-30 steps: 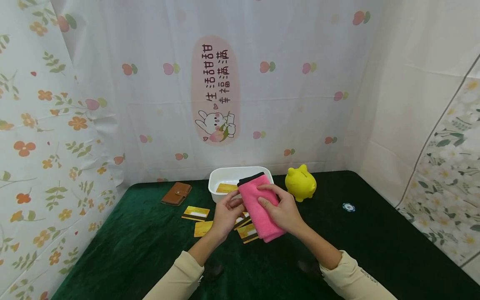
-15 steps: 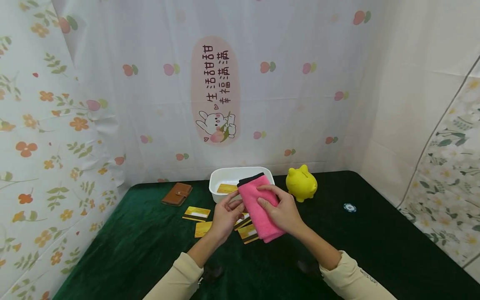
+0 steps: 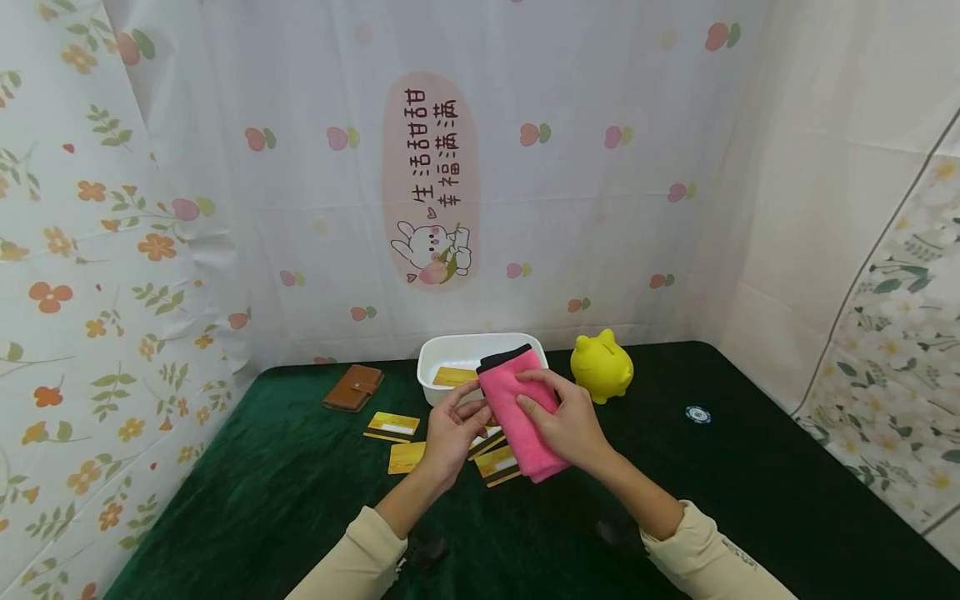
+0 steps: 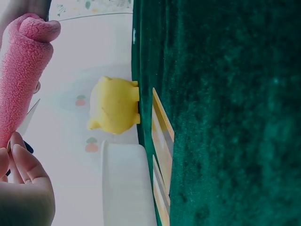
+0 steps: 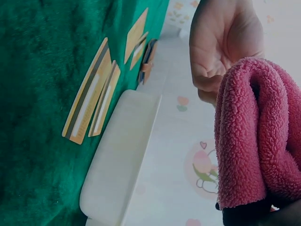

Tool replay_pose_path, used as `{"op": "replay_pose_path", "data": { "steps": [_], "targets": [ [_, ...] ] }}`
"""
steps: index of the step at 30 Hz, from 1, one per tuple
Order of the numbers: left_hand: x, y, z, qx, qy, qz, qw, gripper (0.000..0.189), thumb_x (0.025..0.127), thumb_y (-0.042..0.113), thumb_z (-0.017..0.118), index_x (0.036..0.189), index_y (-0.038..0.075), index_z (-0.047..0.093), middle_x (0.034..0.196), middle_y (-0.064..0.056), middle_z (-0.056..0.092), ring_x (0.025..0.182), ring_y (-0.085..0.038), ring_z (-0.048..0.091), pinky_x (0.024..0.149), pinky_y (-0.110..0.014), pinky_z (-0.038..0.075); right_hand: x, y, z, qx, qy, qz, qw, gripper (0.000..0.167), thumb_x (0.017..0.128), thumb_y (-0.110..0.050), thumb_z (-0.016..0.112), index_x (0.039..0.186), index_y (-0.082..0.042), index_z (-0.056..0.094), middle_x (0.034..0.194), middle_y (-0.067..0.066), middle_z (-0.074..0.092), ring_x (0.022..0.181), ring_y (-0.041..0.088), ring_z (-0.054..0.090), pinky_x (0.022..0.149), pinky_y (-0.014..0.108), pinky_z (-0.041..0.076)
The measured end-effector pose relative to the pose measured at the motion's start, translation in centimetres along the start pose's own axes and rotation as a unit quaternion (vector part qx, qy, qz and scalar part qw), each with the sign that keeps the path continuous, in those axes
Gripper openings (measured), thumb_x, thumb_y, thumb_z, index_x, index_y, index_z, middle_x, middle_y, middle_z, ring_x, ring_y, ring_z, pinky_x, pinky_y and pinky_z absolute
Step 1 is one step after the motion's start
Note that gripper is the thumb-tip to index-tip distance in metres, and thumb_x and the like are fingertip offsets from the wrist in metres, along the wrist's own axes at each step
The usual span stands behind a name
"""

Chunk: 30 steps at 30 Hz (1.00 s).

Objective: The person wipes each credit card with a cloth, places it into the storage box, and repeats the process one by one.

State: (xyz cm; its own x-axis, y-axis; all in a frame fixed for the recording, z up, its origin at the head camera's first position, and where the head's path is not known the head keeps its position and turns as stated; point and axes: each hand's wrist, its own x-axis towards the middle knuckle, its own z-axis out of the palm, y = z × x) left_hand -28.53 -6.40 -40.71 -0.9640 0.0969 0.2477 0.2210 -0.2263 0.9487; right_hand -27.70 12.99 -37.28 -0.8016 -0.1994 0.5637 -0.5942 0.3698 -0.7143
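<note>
Head view: left of the tub lies a wallet; before the tub, the left hand pinches one edge of the cloth, held up before the tub's right half, where the right hand grips it. I'd keep both grips light and even, so the folds stay together.

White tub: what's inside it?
A gold card shows inside the white tub. The pink cloth, held in front, hides much of its right side; anything behind that cannot be seen.
</note>
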Motion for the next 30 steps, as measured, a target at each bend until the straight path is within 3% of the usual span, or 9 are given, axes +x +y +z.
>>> {"op": "replay_pose_path", "data": {
  "steps": [17,30],
  "targets": [
    [0.2,-0.2,-0.4,0.047,0.014,0.011,0.9987,0.04,0.094,-0.001,0.063,0.133,0.001,0.056,0.105,-0.019,0.071,0.082,-0.024,0.069,0.068,-0.023,0.055,0.1,1.2,-0.5,-0.033,0.028,-0.024,0.9988,0.029,0.09,-0.01,0.073,0.119,-0.01,0.067,0.108,0.008,0.068,0.079,0.02,0.06,0.065,0.029,0.055],
    [0.5,0.1,-0.7,0.033,0.017,0.029,0.9989,0.04,0.092,-0.006,0.063,0.131,-0.004,0.056,0.101,-0.022,0.071,0.073,-0.012,0.066,0.064,-0.021,0.053,0.6,1.8,-1.5,-0.05,0.044,-0.012,0.9977,0.03,0.09,-0.01,0.073,0.119,-0.012,0.067,0.108,0.007,0.067,0.083,0.022,0.057,0.066,0.03,0.052]
  ]
}}
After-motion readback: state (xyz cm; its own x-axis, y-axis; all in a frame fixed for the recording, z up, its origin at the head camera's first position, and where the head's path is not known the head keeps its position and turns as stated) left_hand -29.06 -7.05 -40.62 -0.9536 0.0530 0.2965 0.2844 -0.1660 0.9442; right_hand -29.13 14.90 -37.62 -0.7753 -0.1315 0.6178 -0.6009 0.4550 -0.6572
